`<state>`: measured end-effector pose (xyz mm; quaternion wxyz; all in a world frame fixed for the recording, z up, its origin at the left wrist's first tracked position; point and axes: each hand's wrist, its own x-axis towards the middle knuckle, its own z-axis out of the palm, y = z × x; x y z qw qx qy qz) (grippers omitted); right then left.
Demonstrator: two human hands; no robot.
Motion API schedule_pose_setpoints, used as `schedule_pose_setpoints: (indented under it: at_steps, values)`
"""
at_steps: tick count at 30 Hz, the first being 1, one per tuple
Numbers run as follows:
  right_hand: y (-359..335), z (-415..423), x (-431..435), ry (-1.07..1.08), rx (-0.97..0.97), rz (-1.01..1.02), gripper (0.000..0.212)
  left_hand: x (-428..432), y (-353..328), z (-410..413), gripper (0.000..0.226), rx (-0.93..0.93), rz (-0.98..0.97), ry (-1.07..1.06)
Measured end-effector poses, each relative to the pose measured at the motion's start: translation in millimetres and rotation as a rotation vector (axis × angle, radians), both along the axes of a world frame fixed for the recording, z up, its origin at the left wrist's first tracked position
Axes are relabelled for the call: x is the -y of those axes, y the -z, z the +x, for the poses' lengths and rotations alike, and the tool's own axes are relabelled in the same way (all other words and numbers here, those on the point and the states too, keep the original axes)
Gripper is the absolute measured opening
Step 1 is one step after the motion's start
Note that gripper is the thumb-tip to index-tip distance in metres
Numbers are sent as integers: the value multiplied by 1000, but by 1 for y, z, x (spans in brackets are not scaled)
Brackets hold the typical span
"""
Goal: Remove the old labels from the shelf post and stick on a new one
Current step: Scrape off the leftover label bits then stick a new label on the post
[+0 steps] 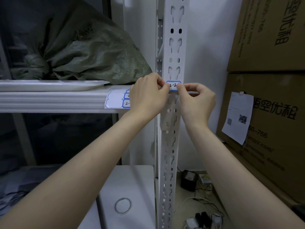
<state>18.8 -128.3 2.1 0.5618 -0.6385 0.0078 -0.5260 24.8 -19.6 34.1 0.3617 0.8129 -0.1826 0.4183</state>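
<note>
Left hand [148,95]: narrow grip, thumb and forefinger pinch the left end of the label.
Right hand [197,100]: narrow grip, fingertips pinch the label's lower right corner; the other fingers are curled under.
Label [173,85]: blue-bordered, handwritten "2-2", lying on the front face of the shelf post level with the shelf's front edge. Its long axis runs across the post, from one grip to the other.
Key relation: the label sits between the two hands, which look equally near to it. Either end could lead a peel or a press-down, and I cannot tell which is under way.
Shelf post [175,48]: white, slotted, upright.
Label sheet [114,100]: lies over the front edge of the shelf [49,100], just left of the left hand.
</note>
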Motion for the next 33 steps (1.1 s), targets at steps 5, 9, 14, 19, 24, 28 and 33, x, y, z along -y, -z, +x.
schedule_pose_setpoints:
  at_steps: [5,9,14,19,24,28,33]
  values:
    - [1,0,0,5,3,4,8,1,0,0,14,-6,13,-3]
    - [1,2,0,18,4,-3,9,1,0,-1,14,-3,19,-16]
    - [2,3,-1,35,17,-9,9,1,1,0,15,5,20,-20]
    - [4,1,-2,45,36,-1,10,1,3,1,16,19,30,-11]
    - [5,2,-2,48,27,-6,11,1,3,1,16,21,27,-22]
    - [4,3,-3,59,21,-11,11,1,3,0,16,23,15,-28]
    - [3,4,-4,77,21,-12,11,1,4,1,16,17,9,-34]
